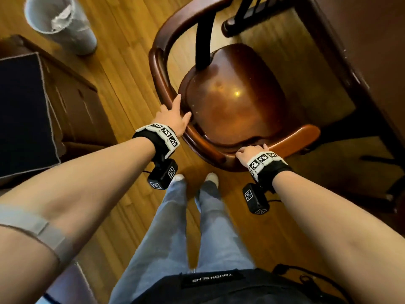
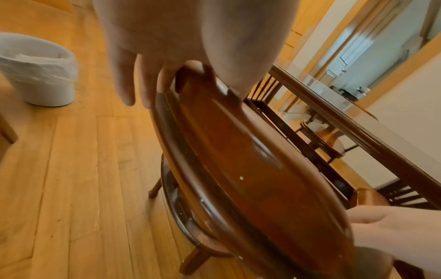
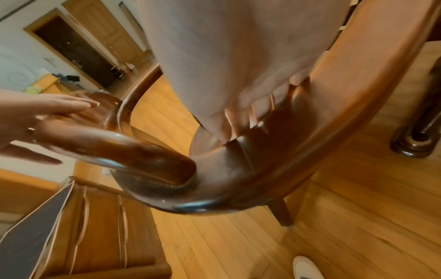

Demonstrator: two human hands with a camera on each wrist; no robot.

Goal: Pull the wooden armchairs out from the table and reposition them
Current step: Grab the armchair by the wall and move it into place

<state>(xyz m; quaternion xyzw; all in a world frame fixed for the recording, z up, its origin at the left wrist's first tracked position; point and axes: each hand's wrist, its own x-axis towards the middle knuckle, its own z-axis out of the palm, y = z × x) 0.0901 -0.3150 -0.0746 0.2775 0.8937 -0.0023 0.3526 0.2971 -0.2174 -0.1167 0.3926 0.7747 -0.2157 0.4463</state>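
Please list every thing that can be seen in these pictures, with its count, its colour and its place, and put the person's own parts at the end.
wooden armchair: one, reddish brown, centre, in front of the person.
table: one, dark brown, far right; its foot stands near the chair.
second chair: one, brown, under the table, seen from the left wrist.
bin: one, pale grey with white liner, upper left on the floor.
cabinet: one, brown, left; a dark pad lies on it.
floor: light wood.
left hand: fingers straight, on the chair's back rail.
right hand: fingers curled over the rail.
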